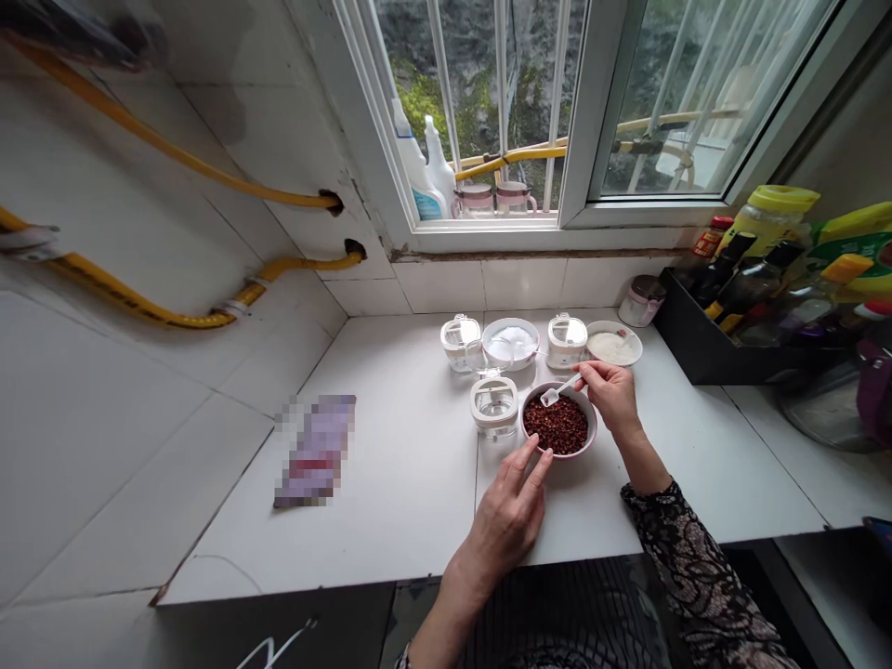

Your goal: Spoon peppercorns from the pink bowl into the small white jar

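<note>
My right hand [609, 395] pinches the handle of a small white plastic spoon [550, 398]. The spoon's bowl is over a pink-rimmed bowl [591, 444] of reddish-brown grains that look like Sichuan peppercorns [557, 427]. On the near left side of that bowl, my left hand [512, 502] rests its outstretched fingertips against the rim; its thumb is hidden. Just left of the bowl stands a clear seasoning jar [493, 407] with a white-framed lid. Behind are two similar jars, one at the left [461, 344] and one at the right [567, 342].
A bowl of white powder [512, 344] and a bowl of pale granules [613, 346] stand at the back. A blurred purple packet [319, 451] lies at left. On the right are a lidded jar [641, 300] and a black bottle box [703, 348]. The window [488, 226] is behind.
</note>
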Demonstrator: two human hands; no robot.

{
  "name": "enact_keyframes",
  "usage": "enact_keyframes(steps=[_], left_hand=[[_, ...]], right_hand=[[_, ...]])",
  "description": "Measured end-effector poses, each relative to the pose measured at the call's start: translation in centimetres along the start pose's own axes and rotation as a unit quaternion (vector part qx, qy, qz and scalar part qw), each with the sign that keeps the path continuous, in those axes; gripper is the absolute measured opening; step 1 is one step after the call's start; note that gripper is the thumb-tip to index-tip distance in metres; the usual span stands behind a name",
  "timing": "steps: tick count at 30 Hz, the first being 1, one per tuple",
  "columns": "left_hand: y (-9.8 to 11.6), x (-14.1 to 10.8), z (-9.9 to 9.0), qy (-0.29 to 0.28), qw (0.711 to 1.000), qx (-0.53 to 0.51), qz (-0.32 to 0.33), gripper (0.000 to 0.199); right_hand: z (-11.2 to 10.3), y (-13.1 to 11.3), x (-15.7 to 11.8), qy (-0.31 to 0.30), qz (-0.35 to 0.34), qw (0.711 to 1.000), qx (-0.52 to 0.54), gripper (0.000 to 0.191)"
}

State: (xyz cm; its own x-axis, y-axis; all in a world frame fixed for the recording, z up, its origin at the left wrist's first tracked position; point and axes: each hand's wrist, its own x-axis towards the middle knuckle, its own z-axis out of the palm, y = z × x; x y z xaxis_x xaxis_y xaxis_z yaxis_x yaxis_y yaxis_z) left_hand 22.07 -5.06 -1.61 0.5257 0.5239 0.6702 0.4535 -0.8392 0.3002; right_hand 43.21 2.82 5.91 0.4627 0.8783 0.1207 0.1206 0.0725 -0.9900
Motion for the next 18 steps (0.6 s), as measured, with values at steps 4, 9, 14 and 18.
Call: enact_keyframes(steps=[4, 9, 14, 18], left_hand=[[0.0, 0.0, 0.1, -0.001, 1.0, 0.007, 0.006, 0.072], [0.0, 0.0, 0.2, -0.003, 1.0, 0.007, 0.009, 0.072], [-0.1, -0.2, 0.4, -0.004, 1.0, 0.004, 0.004, 0.072], [-0.1, -0.3, 0.5, -0.008, 1.0, 0.005, 0.002, 0.073]], right_hand=[[1.0, -0.7, -0.4, -0.014, 0.004, 0.999, 0.051, 0.034], [3.4, -1.8, -1.6, -0.039, -0.06, 0.995, 0.064, 0.031], [4.9, -1.9, -3.3, -0.093, -0.178, 0.98, -0.006, 0.023], [4.4, -1.9, -3.9, -0.147, -0.272, 0.948, -0.072, 0.02]])
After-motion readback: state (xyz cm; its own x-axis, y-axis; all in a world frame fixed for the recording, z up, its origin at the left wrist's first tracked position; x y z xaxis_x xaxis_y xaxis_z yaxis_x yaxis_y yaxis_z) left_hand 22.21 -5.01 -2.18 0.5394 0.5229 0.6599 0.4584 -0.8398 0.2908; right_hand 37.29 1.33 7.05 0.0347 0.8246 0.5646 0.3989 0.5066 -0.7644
